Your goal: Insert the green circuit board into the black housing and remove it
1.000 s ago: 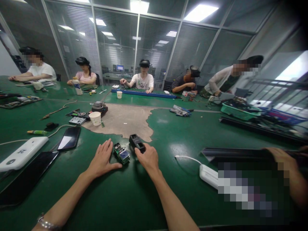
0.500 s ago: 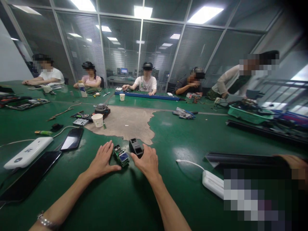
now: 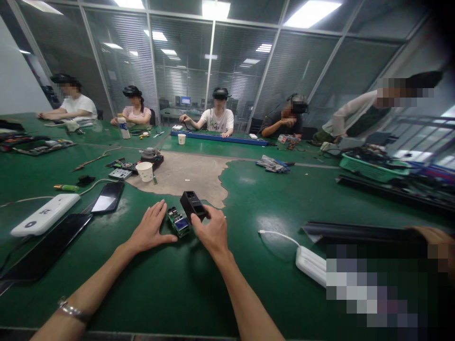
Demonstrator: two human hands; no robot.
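Note:
A green circuit board with a small blue screen point(image 3: 178, 223) lies on the green table in front of me. My left hand point(image 3: 151, 226) rests just left of it, fingers spread, thumb near its lower edge; whether the thumb touches it I cannot tell. My right hand point(image 3: 212, 232) grips a black plastic housing with cut-out openings point(image 3: 192, 204) between thumb and fingers. The housing is tilted and held slightly above the table, up and to the right of the board.
At left lie a white power bank point(image 3: 46, 215), a phone point(image 3: 107, 196) and a dark tablet-like slab point(image 3: 46, 251). A paper cup point(image 3: 144, 171) stands ahead. Gloves point(image 3: 273, 164) and a green basket point(image 3: 373, 166) are farther right. Another person's hand point(image 3: 435, 239) is at the right edge.
My right hand has raised the black housing and moved it left, closer over the board. My left hand and the board keep about the same places; the view has shifted slightly.

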